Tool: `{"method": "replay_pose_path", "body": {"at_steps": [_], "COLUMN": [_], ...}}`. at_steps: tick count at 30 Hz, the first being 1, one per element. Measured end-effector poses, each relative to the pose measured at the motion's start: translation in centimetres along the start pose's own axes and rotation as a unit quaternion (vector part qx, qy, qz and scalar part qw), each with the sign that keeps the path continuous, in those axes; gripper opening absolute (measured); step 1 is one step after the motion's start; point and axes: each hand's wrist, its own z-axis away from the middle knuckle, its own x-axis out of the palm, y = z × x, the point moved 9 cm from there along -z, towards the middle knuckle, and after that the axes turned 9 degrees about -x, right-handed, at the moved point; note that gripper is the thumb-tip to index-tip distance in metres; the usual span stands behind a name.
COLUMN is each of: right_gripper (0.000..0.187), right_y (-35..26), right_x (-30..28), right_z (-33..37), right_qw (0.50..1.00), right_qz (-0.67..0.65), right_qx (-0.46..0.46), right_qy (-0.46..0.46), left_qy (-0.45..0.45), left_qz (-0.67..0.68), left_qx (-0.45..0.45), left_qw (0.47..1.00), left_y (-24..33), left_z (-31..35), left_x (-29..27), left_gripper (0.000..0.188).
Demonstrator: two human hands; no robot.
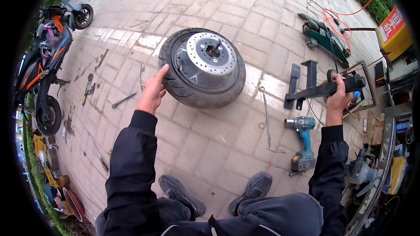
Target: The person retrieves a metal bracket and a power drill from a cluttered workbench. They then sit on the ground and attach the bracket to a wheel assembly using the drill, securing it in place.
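Observation:
A scooter wheel (199, 88) lies on its side on the paving in front of me, its silver brake disc (197, 59) facing up and a short axle in the middle. My left hand (153, 91) is at the tyre's left side, index finger stretched out against the rubber and the other fingers loosely bent, gripping nothing. At the right, my right hand (338, 100) is closed round the bar of a black metal fork-shaped bracket (317, 91). The bracket's two prongs point away from me, above the paving. Below it, a teal cordless impact wrench (305, 137) rests on the ground.
Long thin metal rods (266, 118) lie between wheel and impact wrench. Left of the wheel are a socket bar (124, 100), pliers (88, 89) and a screwdriver (101, 161). A black-and-orange scooter (43, 67) stands far left. A green floor jack (326, 43) and orange hose (345, 30) are far right.

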Motion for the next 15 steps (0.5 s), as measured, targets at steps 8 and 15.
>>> {"method": "replay_pose_path", "body": {"at_steps": [8,15], "right_gripper": [0.017,0.020], "right_y": [1.6,2.6], "right_x": [0.5,2.0], "right_z": [-1.1,-1.4], "right_qw": [0.996,0.991], "right_qz": [0.032,0.047], "right_qx": [0.055,0.083], "right_qy": [-0.063,-0.092], "left_qy": [-0.146,-0.149], "left_qz": [0.032,-0.109], "left_qx": [-0.045,0.031], "left_qw": [0.988,0.982], "left_y": [3.3,10.9], "left_z": [-4.1,-5.4], "left_x": [5.0,7.2], "left_gripper": [0.038,0.033]}}
